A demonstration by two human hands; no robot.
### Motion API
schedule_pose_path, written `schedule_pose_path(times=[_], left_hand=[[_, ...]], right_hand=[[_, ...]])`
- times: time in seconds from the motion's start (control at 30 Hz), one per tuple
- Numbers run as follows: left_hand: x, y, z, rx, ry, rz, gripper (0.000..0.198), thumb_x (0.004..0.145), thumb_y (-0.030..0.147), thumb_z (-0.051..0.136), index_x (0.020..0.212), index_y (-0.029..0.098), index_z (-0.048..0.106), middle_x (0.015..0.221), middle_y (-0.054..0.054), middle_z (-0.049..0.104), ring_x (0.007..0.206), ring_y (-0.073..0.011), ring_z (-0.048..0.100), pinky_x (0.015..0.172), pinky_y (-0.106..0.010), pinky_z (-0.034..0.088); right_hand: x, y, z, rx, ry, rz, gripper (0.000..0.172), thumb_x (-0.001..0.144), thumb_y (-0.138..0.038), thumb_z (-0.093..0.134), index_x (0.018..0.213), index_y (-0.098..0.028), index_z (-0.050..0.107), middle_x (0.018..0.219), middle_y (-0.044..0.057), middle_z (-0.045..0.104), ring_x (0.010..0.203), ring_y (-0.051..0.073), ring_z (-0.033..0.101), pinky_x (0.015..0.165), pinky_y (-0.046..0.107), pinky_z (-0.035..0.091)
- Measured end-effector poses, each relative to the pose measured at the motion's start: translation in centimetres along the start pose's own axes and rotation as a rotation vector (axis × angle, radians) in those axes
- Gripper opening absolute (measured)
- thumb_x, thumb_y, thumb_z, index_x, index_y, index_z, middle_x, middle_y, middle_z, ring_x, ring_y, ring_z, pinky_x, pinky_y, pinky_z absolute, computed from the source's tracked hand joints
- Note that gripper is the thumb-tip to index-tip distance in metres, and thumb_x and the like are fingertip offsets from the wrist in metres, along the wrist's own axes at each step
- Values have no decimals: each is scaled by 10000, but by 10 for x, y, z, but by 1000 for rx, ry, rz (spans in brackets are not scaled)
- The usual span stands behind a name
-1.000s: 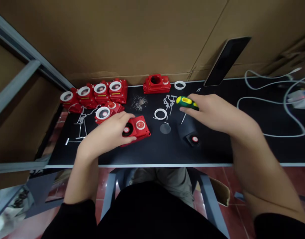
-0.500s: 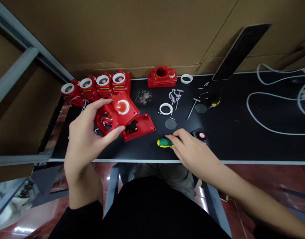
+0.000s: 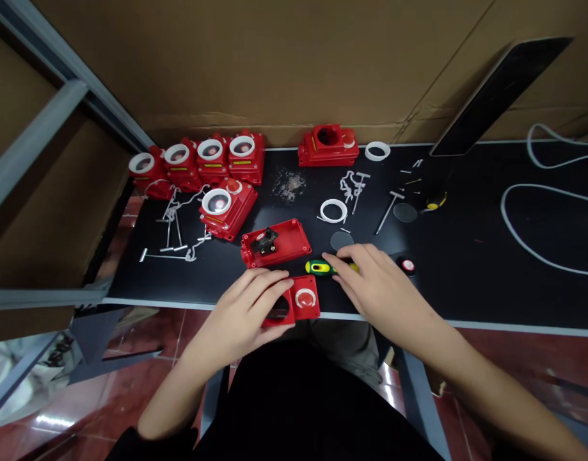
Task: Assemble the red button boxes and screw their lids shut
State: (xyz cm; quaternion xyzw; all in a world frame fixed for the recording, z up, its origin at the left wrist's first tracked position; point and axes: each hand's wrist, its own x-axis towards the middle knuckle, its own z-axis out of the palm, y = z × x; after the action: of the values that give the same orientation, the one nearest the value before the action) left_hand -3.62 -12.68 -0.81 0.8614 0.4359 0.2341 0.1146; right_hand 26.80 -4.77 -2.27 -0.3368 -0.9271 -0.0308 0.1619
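My left hand [image 3: 248, 310] grips a red cover plate [image 3: 299, 302] with a round hole and a white-ringed button, at the black table's near edge [image 3: 466, 317]. Just behind it lies the open red box base [image 3: 284, 240] with a small black part inside. My right hand [image 3: 377, 288] rests on the table, fingertips on a green and yellow screwdriver [image 3: 320, 267] that lies flat. A small black piece with a red button [image 3: 407, 264] sits right beside that hand.
Several assembled red boxes [image 3: 198, 163] line the back left, one more [image 3: 225, 206] in front. Another red box [image 3: 328, 144], white rings [image 3: 333, 210], clear discs [image 3: 341, 240], screws and wires lie mid-table. A dark tablet [image 3: 500, 89] leans on cardboard; white cable [image 3: 528, 246] loops right.
My left hand lifted the red cover off its base and brought it down to the near table edge. My right hand set the screwdriver down flat and stays on it.
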Motion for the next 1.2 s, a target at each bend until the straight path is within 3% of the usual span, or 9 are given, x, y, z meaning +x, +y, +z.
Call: schedule_pose_path(times=[0.1, 0.3, 0.43, 0.5, 0.6, 0.7, 0.83, 1.0, 1.2], left_hand=[[5, 0, 12, 95, 58, 11, 643, 1097, 441, 850, 1583, 88, 619, 1440, -221, 793, 1318, -376, 716, 1155, -540, 667], [1, -3, 11, 256, 143, -42, 572, 1098, 333, 866, 1577, 115, 641, 1422, -185, 829, 1315, -371, 694, 1149, -494, 579], [-5, -8, 4, 284, 159, -52, 529, 1118, 423, 835, 1536, 142, 672, 1444, -177, 820, 1297, -359, 677, 1149, -476, 524], [-4, -12, -3, 279, 251, -39, 447, 1133, 426, 817, 1478, 164, 709, 1405, -166, 823, 1244, -335, 687, 1135, -464, 519], [8, -23, -16, 259, 440, -100, 317, 1141, 262, 794, 1449, 212, 741, 1366, -130, 825, 1211, -308, 737, 1139, -467, 531], [30, -35, -23, 186, 433, -216, 306, 1161, 219, 737, 1466, 230, 761, 1358, -112, 829, 1256, -304, 752, 1131, -449, 587], [55, -43, -22, 82, 358, -216, 180, 1176, 237, 725, 1329, 231, 818, 1294, -82, 862, 1219, -282, 789, 1123, -446, 614], [58, -46, -18, -37, 331, -182, 58, 1141, 223, 782, 1181, 250, 814, 1221, -45, 869, 1167, -253, 817, 1115, -447, 620], [56, -48, -17, -23, 361, -181, 148, 1116, 262, 813, 1261, 251, 784, 1310, -71, 854, 1250, -284, 812, 1150, -478, 636]], right_hand=[[2, 1, -8, 22, 33, 14, 318, 1133, -146, 692, 1418, -24, 760, 1229, 229, 757, 1067, 345, 705, 832, 465, 612], [1, 7, -21, 68, 186, 92, 202, 1116, -122, 699, 1299, -107, 785, 1167, 181, 757, 999, 334, 701, 799, 472, 595], [-12, 20, -20, 78, 249, 191, 158, 1128, -154, 705, 1263, -145, 787, 1154, 165, 758, 1017, 334, 727, 839, 483, 610], [-21, 26, -21, 68, 290, 232, 138, 1130, -161, 709, 1243, -170, 788, 1152, 154, 767, 1009, 323, 735, 852, 480, 613], [-35, 36, -28, 30, 369, 326, 122, 1115, -130, 720, 1183, -199, 794, 1102, 128, 778, 1000, 308, 742, 886, 475, 611], [-41, 43, -34, -17, 407, 401, 120, 1109, -115, 711, 1129, -198, 795, 1057, 125, 781, 993, 310, 747, 879, 472, 606], [-33, 48, -30, -2, 310, 314, 102, 1113, -126, 718, 1137, -186, 796, 1077, 126, 811, 963, 304, 740, 837, 463, 586], [-10, 53, -20, 61, 133, 140, 138, 1141, -164, 691, 1201, -144, 814, 1149, 156, 835, 963, 306, 737, 816, 460, 579], [20, 67, -27, 37, 35, 72, 258, 1189, -258, 587, 1245, -163, 820, 1226, 175, 818, 1039, 317, 741, 928, 474, 605]])
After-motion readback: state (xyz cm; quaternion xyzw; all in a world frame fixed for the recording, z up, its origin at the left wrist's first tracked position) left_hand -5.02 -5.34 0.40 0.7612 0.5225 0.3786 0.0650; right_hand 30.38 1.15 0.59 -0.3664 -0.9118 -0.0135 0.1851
